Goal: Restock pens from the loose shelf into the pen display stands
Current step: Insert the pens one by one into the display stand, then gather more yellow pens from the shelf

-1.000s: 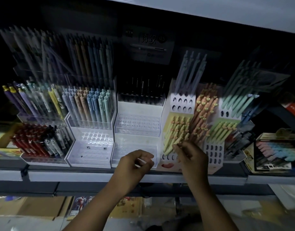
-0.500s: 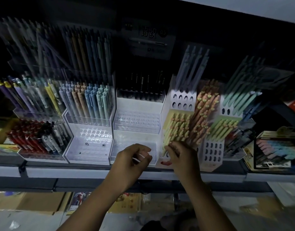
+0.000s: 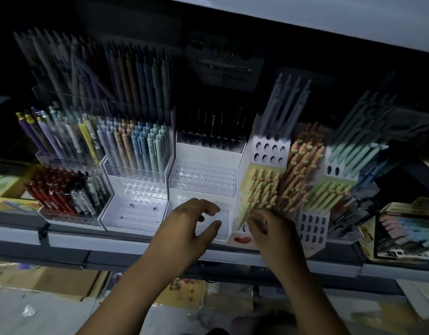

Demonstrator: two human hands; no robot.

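A white card display stand [image 3: 269,151] with round holes holds yellow-green pens [image 3: 257,189], orange pens [image 3: 298,170] and light green pens [image 3: 329,194] in slanted rows. My right hand [image 3: 274,233] is at the stand's lowest tier, its fingertips bunched on the lower end of a yellow-green pen. My left hand [image 3: 189,228] hovers in front of the clear middle stand [image 3: 203,180], fingers spread and loosely curled, with nothing seen in it. That stand's two lower tiers show bare holes; black pens fill its top row.
To the left, a clear stand [image 3: 136,201] carries pastel pens above bare tiers, beside red and black pens [image 3: 53,192]. A printed box [image 3: 407,228] sits at the right. The grey shelf edge [image 3: 112,240] runs below, with cardboard [image 3: 51,281] underneath.
My left hand has spread its fingers; the thin white thing it pinched earlier is no longer seen. My right hand has moved down to the lower ends of the yellow-green pens.
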